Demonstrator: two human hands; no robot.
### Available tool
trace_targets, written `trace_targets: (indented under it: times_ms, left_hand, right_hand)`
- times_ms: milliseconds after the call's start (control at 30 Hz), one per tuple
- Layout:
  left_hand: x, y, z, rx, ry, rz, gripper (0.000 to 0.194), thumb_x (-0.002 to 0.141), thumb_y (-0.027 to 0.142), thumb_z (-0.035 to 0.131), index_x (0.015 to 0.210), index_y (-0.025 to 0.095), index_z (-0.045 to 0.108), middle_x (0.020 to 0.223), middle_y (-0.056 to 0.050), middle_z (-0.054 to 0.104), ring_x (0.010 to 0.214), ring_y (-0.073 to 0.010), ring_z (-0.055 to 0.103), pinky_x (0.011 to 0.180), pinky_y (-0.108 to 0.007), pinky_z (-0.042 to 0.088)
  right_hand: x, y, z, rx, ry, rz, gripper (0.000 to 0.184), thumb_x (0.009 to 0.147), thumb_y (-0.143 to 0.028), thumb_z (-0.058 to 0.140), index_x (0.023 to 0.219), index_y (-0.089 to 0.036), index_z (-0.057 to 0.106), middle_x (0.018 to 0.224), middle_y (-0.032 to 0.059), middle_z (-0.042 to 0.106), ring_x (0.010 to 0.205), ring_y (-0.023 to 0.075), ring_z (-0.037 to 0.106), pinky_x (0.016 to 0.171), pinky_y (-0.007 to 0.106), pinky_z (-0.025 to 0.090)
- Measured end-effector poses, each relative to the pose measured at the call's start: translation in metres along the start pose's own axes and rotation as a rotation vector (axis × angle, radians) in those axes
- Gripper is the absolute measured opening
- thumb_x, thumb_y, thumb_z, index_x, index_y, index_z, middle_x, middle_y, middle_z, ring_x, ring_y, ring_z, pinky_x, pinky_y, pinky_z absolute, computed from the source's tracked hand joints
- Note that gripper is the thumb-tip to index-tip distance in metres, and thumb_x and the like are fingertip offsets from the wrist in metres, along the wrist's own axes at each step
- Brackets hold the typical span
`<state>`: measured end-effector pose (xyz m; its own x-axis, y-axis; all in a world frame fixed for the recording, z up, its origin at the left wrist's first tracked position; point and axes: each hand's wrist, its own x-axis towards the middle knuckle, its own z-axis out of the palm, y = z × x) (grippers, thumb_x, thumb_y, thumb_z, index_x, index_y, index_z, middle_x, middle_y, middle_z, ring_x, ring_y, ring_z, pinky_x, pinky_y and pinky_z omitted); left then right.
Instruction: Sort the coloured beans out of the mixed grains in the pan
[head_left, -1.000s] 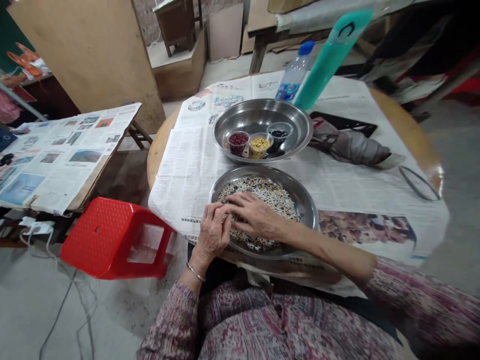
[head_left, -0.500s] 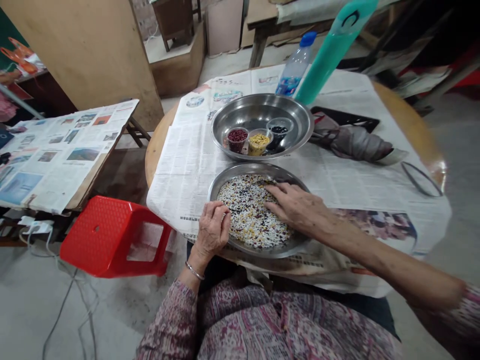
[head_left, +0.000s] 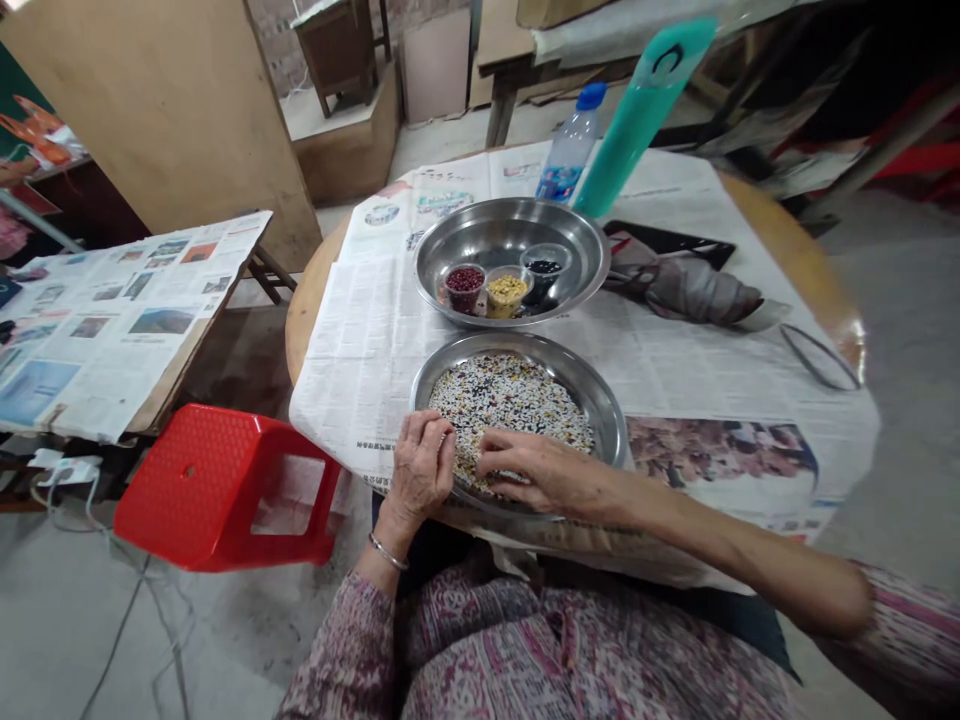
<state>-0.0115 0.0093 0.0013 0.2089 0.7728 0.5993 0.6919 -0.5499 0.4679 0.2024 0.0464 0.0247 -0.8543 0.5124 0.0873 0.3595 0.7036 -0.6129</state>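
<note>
A shallow round metal pan (head_left: 613, 425) holds a layer of mixed white, black, yellow and dark red grains (head_left: 517, 400). My left hand (head_left: 421, 465) is closed on the pan's left rim, fingers curled over it, and a bangle circles that wrist. Low in the pan, my right hand (head_left: 540, 472) reaches in from the right. Its bent fingers touch the grains near the front rim, with a gap between thumb and fingers. Behind stands a larger metal basin (head_left: 585, 275) with cups of dark red beans (head_left: 465, 287), yellow grains (head_left: 508, 292) and black beans (head_left: 546, 268).
Newspaper (head_left: 360, 340) covers the round table. A water bottle (head_left: 570, 145), a tall turquoise container (head_left: 645, 115) and a crumpled grey bag (head_left: 690, 287) are beyond and right of the basin. A red stool (head_left: 195, 485) and a newspaper-covered bench (head_left: 150, 320) stand left.
My right hand has moved left and toward me through the grains, its fingers more bent now. The left hand stays at the rim. The view has shifted slightly.
</note>
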Motion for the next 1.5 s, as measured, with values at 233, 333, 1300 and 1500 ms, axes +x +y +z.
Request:
trace_targets:
  times_ms: [233, 333, 1300, 1500]
  left_hand:
    - [0.005, 0.0, -0.003, 0.051, -0.089, 0.074, 0.025, 0.105, 0.018, 0.037, 0.093, 0.019, 0.059, 0.09, -0.006, 0.067, 0.094, -0.021, 0.061, 0.093, -0.041, 0.05]
    - [0.005, -0.001, -0.003, 0.07, -0.128, 0.075, 0.031, 0.105, 0.02, 0.036, 0.084, 0.02, 0.059, 0.084, -0.004, 0.067, 0.087, -0.0194, 0.061, 0.095, -0.041, 0.049]
    - [0.005, -0.001, -0.002, 0.154, -0.201, 0.064, 0.039, 0.107, 0.024, 0.033, 0.076, 0.021, 0.057, 0.076, -0.002, 0.062, 0.08, -0.0187, 0.058, 0.098, -0.042, 0.048]
    - [0.005, 0.0, -0.003, 0.156, -0.19, 0.076, 0.04, 0.107, 0.025, 0.032, 0.076, 0.021, 0.057, 0.076, -0.002, 0.063, 0.081, -0.0185, 0.058, 0.098, -0.041, 0.047]
  right_hand:
    - [0.008, 0.048, -0.032, -0.26, 0.338, 0.248, 0.026, 0.091, -0.017, 0.051, 0.103, -0.021, 0.073, 0.104, 0.0095, 0.07, 0.088, 0.0211, 0.069, 0.079, 0.035, 0.056]
    - [0.014, 0.056, -0.057, -0.271, 0.484, 0.303, 0.025, 0.092, -0.023, 0.052, 0.099, -0.024, 0.076, 0.098, 0.0077, 0.076, 0.088, 0.0238, 0.071, 0.079, 0.038, 0.057]
    - [0.086, 0.117, -0.161, -0.516, 0.464, 0.836, 0.026, 0.088, -0.022, 0.061, 0.105, -0.014, 0.08, 0.108, 0.0156, 0.076, 0.097, 0.0212, 0.063, 0.073, 0.036, 0.033]
    - [0.088, 0.117, -0.161, -0.47, 0.496, 0.851, 0.018, 0.084, -0.023, 0.069, 0.099, -0.019, 0.08, 0.104, 0.0107, 0.078, 0.092, 0.0225, 0.065, 0.072, 0.034, 0.038]
